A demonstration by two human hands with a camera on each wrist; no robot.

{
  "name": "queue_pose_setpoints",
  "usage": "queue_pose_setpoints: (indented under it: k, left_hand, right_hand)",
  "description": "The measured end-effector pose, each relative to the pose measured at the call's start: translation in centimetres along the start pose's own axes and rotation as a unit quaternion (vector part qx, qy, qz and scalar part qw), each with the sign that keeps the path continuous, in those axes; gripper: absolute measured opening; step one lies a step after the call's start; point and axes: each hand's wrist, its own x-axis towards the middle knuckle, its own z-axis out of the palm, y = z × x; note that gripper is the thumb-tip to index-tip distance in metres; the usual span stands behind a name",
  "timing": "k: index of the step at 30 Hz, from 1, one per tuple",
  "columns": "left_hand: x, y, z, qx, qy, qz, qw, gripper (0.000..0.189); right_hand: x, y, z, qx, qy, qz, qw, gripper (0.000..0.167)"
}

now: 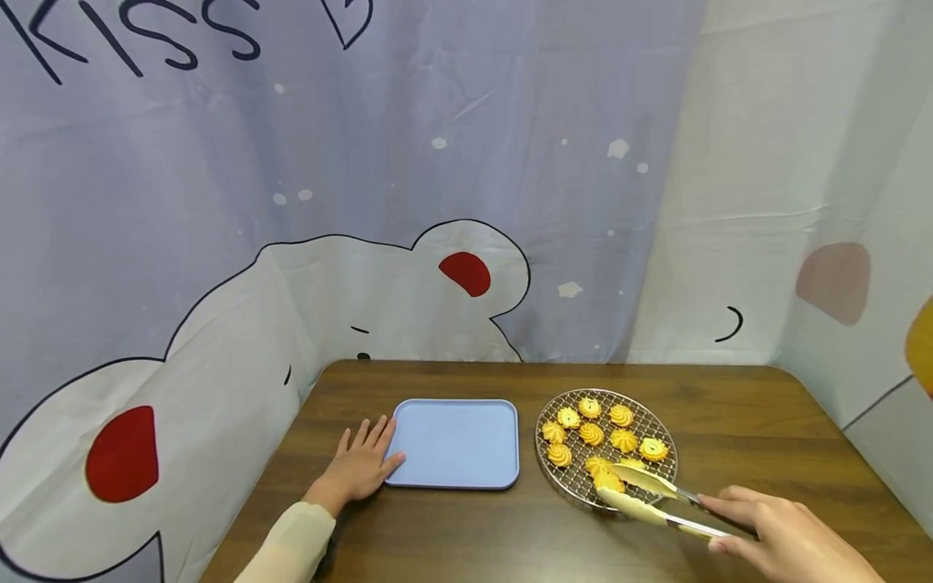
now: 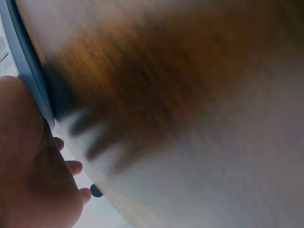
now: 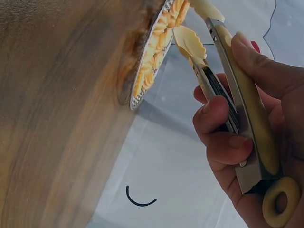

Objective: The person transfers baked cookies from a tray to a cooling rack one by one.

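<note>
My right hand [image 1: 776,526] grips a pair of tongs [image 3: 247,104] with cream tips and metal arms. In the head view the tong tips reach over the near side of a round wire rack [image 1: 576,483], on either side of a piped swirl cookie [image 1: 608,481]; whether they touch it I cannot tell. Several golden swirl cookies [image 1: 591,434] lie on the rack. My left hand [image 1: 360,463] rests at the left edge of a light blue tray [image 1: 455,445], fingers spread, thumb over its rim. In the left wrist view only part of that hand shows.
The tray and rack stand side by side on a dark wooden table [image 1: 466,534]. Behind the table hangs a printed curtain [image 1: 394,178] that meets its back edge. Another pale curtain [image 1: 860,243] hangs at the right.
</note>
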Motion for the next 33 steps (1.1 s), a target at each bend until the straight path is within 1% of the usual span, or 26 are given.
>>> queue_pose_setpoints:
  k: [3, 5, 8, 10, 12, 15, 19, 23, 27, 30, 33]
  left_hand:
    - [-0.06, 0.13, -0.13, 0.004, -0.003, -0.001, 1.0000, 0.076]
    - [0.04, 0.03, 0.02, 0.007, -0.001, -0.001, 1.0000, 0.075]
    - [0.12, -0.10, 0.23, 0.001, 0.003, -0.001, 1.0000, 0.074]
    - [0.08, -0.09, 0.25, 0.003, 0.000, -0.002, 1.0000, 0.075]
    - [-0.06, 0.05, 0.06, -0.005, 0.000, 0.000, 1.0000, 0.077]
    - [-0.08, 0.10, -0.04, 0.001, -0.004, -0.001, 1.0000, 0.079]
    - [0.08, 0.02, 0.06, 0.013, -0.006, -0.005, 0.9999, 0.076]
    - [0.16, -0.03, 0.19, 0.005, -0.003, -0.004, 1.0000, 0.074]
    - [0.25, -0.07, 0.27, 0.003, 0.006, -0.002, 1.0000, 0.074]
    - [0.27, -0.12, 0.31, 0.007, 0.011, -0.001, 0.9999, 0.074]
    - [0.32, -0.15, 0.37, 0.007, 0.013, 0.000, 0.9999, 0.075]
  right_hand:
    - [-0.20, 0.25, 0.21, 0.010, -0.011, -0.001, 0.9999, 0.052]
    - [-0.17, 0.30, 0.25, 0.013, -0.017, 0.001, 0.9998, 0.053]
    - [-0.17, 0.38, 0.36, 0.013, -0.015, -0.003, 0.9998, 0.052]
    - [-0.17, 0.48, 0.45, 0.018, -0.019, -0.005, 0.9996, 0.052]
    - [-0.15, 0.60, 0.56, 0.024, -0.025, -0.003, 0.9994, 0.052]
    - [-0.09, 0.75, 0.64, 0.031, -0.036, 0.002, 0.9988, 0.053]
    - [-0.02, 0.73, 0.60, 0.028, -0.043, 0.006, 0.9987, 0.054]
    - [-0.03, 0.63, 0.43, 0.020, -0.042, 0.015, 0.9988, 0.056]
    - [0.00, 0.62, 0.21, 0.011, -0.015, 0.023, 0.9996, 0.056]
    - [-0.02, 0.61, 0.28, -0.002, 0.021, 0.029, 0.9993, 0.055]
    - [0.04, 0.71, 0.46, -0.017, 0.065, 0.040, 0.9969, 0.055]
